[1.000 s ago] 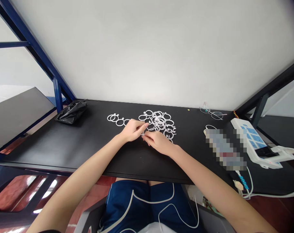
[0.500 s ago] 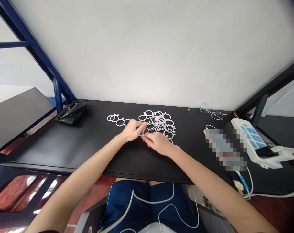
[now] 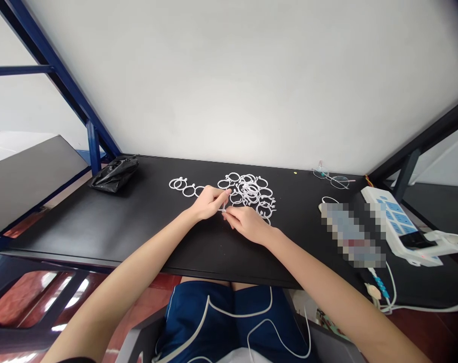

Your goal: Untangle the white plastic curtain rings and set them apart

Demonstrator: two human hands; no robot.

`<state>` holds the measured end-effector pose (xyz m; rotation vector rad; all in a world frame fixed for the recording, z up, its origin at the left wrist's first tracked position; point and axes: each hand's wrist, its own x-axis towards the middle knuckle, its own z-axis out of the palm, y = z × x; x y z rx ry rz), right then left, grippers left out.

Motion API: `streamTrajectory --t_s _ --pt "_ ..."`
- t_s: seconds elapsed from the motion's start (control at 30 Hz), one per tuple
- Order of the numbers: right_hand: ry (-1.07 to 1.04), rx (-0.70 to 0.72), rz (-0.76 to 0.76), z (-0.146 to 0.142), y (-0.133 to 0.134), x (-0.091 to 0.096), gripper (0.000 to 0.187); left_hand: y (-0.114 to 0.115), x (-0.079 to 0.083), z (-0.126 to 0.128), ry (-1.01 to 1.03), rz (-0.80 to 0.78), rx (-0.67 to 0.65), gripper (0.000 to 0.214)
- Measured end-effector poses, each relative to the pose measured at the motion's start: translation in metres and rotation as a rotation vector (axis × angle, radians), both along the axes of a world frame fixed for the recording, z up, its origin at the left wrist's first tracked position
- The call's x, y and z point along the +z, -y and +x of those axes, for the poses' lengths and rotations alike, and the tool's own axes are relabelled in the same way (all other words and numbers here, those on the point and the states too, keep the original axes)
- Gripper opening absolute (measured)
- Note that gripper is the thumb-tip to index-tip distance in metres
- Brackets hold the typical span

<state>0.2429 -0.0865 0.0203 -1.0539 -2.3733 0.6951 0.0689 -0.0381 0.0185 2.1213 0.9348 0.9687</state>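
Between my two hands is a small white plastic ring [image 3: 223,208], mostly covered by my fingers. My left hand [image 3: 209,202] is closed, thumb and forefinger pinching its upper side. With the fingertips pressed together, my right hand [image 3: 246,222] grips the same ring lower down, close to the tabletop. A loose pile of white rings with small clips [image 3: 250,190] lies just behind and to the right of my hands. To the left, several more white rings [image 3: 189,190] lie in a row, the nearest one partly hidden by my left hand.
On the black table [image 3: 149,222], a black plastic bag [image 3: 114,174] lies at the far left. Eyeglasses [image 3: 339,181] rest at the back right. A blurred-out phone-like object [image 3: 351,237] with a cable lies beside a white power strip [image 3: 397,217]. A white wall stands behind.
The view has shifted slightly, moving everything a little to the right. Both hands keep their hold on the ring with almost no visible movement.
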Motion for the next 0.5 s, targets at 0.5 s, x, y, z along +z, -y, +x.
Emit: streamTrajectory --t_s 0.5 --pt "0.008 -0.014 0.010 0.0021 -0.0013 0.0022 0.029 -0.0017 -0.0023 0.0004 -0.032 -0.002 -0.005 0.058"
